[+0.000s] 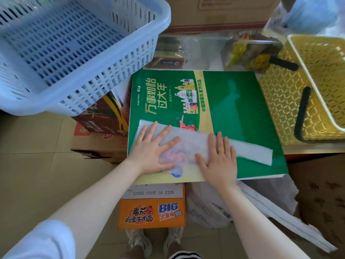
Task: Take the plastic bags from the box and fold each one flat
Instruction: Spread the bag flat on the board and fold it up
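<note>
A translucent white plastic bag (190, 144) lies flat as a long strip on a green printed carton (239, 109), its handle end reaching right. My left hand (153, 148) presses flat on the bag's left part with fingers spread. My right hand (219, 157), wearing a gold ring, presses flat on the middle of the bag. More crumpled white plastic bags (211, 206) sit in a heap below the carton's near edge, by my right forearm.
A pale blue slotted basket (61, 53) stands at upper left. A yellow basket (306, 90) with black handles is at right. An orange noodle carton (152, 214) sits under the green one. Brown cartons (214, 14) and clear bags (194, 47) fill the back.
</note>
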A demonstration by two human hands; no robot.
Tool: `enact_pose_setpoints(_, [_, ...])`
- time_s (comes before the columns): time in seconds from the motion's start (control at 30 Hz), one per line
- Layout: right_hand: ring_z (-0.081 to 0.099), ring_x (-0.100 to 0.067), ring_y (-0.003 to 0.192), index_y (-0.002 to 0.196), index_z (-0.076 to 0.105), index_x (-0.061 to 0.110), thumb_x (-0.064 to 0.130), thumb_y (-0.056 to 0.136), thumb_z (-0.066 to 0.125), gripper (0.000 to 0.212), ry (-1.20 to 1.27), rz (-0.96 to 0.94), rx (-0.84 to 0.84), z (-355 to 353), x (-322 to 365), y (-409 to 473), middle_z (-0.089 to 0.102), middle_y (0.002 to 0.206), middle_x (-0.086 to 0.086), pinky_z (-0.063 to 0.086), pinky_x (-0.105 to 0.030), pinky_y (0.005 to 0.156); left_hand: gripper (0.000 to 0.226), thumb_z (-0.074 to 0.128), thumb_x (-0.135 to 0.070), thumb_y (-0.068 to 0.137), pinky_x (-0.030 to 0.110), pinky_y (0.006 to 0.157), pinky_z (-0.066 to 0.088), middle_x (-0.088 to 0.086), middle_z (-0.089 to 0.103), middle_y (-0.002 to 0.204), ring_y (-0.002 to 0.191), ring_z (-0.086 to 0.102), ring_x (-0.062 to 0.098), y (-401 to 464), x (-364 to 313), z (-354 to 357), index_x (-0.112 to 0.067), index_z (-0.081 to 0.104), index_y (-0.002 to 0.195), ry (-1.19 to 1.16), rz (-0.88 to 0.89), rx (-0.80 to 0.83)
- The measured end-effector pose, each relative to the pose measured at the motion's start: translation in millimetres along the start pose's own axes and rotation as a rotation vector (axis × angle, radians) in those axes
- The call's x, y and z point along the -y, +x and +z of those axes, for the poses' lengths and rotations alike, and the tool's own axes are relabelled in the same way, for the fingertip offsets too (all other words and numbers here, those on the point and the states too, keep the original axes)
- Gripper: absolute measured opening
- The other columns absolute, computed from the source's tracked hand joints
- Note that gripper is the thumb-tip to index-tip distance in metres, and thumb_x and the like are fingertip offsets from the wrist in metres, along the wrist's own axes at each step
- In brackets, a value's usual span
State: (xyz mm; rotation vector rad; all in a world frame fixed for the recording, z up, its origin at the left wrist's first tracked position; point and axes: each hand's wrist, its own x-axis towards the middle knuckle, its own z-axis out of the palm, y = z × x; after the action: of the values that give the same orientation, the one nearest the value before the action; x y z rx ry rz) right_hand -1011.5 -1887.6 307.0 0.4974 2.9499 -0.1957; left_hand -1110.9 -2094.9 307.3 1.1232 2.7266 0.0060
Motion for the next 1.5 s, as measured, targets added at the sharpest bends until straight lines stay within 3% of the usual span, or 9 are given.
enact_pose_setpoints(0.4, [-0.001,-0.027,0.145,0.149,0.004,0.007,0.065,0.089,0.021,0.085,0.024,0.246,0.067,-22,-54,-14,0.0,0.158,-0.013,0.0,-0.043,0.117,0.097,0.006,-0.086,0.059,0.045,0.111,-0.017,0.0,-0.027,0.148,0.138,-0.025,0.025,-2,-1,-10,-0.039,-0.018,0.14,0.035,-0.028,0.084])
enact_pose_setpoints(0.5, [-0.001,-0.026,0.145,0.148,0.012,0.008,0.054,0.095,0.025,0.072,0.029,0.185,0.019,-33,-43,-6,0.006,0.157,-0.013,-0.002,-0.043,0.116,0.085,0.003,-0.071,0.08,0.043,0.114,0.004,0.007,0.012,0.154,0.142,0.014,0.028,-8,-15,-17,-0.02,0.026,0.144,0.026,-0.012,-0.034])
enact_pose_setpoints(0.57, [0.007,-0.025,0.145,0.147,0.021,0.01,0.048,0.097,0.025,0.063,0.034,0.067,-0.041,-38,-29,5,0.015,0.156,-0.011,-0.001,-0.041,0.116,0.069,0.011,-0.052,0.094,0.043,0.103,0.036,0.012,0.052,0.134,0.123,0.049,0.03,-12,-31,-15,-0.011,0.06,0.12,-0.027,0.034,-0.174])
enact_pose_setpoints(0.7, [0.033,-0.029,0.129,0.135,0.039,0.016,0.045,0.088,0.052,0.057,0.084,-0.074,0.031,-39,-9,34,0.04,0.139,-0.01,0.014,-0.039,0.11,0.046,0.035,-0.037,0.087,0.044,0.087,0.049,0.011,0.066,0.113,0.104,0.062,0.027,-19,-61,-8,-0.01,0.068,0.104,-0.101,0.095,-0.322])
enact_pose_setpoints(1.0, [0.05,-0.026,0.082,0.086,0.05,0.014,0.049,0.075,0.068,0.042,0.094,-0.01,0.348,-64,-16,49,0.049,0.085,-0.002,0.03,-0.029,0.054,0.042,0.034,-0.03,0.09,0.045,0.093,0.046,0.012,0.061,0.117,0.111,0.056,0.031,-14,-71,-3,-0.009,0.057,0.119,-0.157,-0.077,-0.247])
enact_pose_setpoints(1.13, [0.049,-0.027,0.074,0.073,0.049,0.013,0.036,0.08,0.065,0.029,0.225,-0.005,0.347,-60,-16,40,0.049,0.082,-0.005,0.028,-0.027,0.047,0.052,0.026,-0.036,0.091,0.048,0.1,0.041,0.015,0.051,0.133,0.123,0.047,0.033,4,-83,-20,-0.012,0.049,0.131,-0.264,-0.157,-0.175])
enact_pose_setpoints(1.23, [0.052,-0.027,0.075,0.09,0.052,0.014,0.03,0.083,0.064,0.021,0.385,-0.016,0.386,-60,-22,31,0.054,0.082,-0.005,0.039,-0.03,0.058,0.055,0.013,-0.043,0.096,0.039,0.115,0.01,0.009,0.013,0.155,0.142,0.012,0.026,26,-102,-24,-0.022,0.017,0.147,-0.366,-0.213,-0.101])
enact_pose_setpoints(1.33, [0.051,-0.02,0.068,0.123,0.041,0.014,0.019,0.083,0.063,0.046,0.479,-0.058,0.419,-61,-39,21,0.054,0.08,-0.003,0.04,-0.028,0.059,0.055,0.018,-0.043,0.098,0.037,0.116,-0.002,0.009,-0.003,0.156,0.143,-0.005,0.022,44,-114,-18,-0.024,0.004,0.147,-0.377,-0.25,-0.016])
enact_pose_setpoints(1.5, [0.042,-0.015,0.052,0.111,0.044,0.027,0.007,0.083,0.06,0.038,0.802,-0.118,0.602,-61,-69,-9,0.056,0.065,-0.006,0.035,-0.025,0.05,0.067,0.012,-0.056,0.092,0.035,0.113,-0.009,0.007,-0.014,0.155,0.142,-0.014,0.021,55,-108,-3,-0.023,-0.007,0.147,-0.087,-0.142,0.023])
